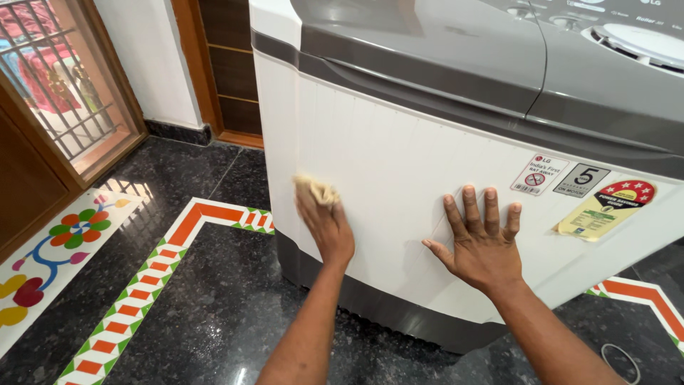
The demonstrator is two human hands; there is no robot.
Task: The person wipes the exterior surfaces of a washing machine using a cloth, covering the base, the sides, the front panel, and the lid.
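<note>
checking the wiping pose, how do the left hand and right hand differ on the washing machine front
The left hand grips a small beige cloth; the right hand holds nothing. The left hand is curled around the cloth; the right hand lies flat with fingers spread. Both press on the washing machine's white front panel.

I see bright daylight entering from the barred window [57, 85], glare on the polished black floor [214, 314], sharp focus, slight edge distortion.

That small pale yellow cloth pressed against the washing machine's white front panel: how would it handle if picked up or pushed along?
The small pale yellow cloth bunches and creases under the left hand, so it is probably floppy and light. Pressed flat-handed, it likely slides easily over the smooth white front panel. It looks neither fragile nor apt to roll.
</note>
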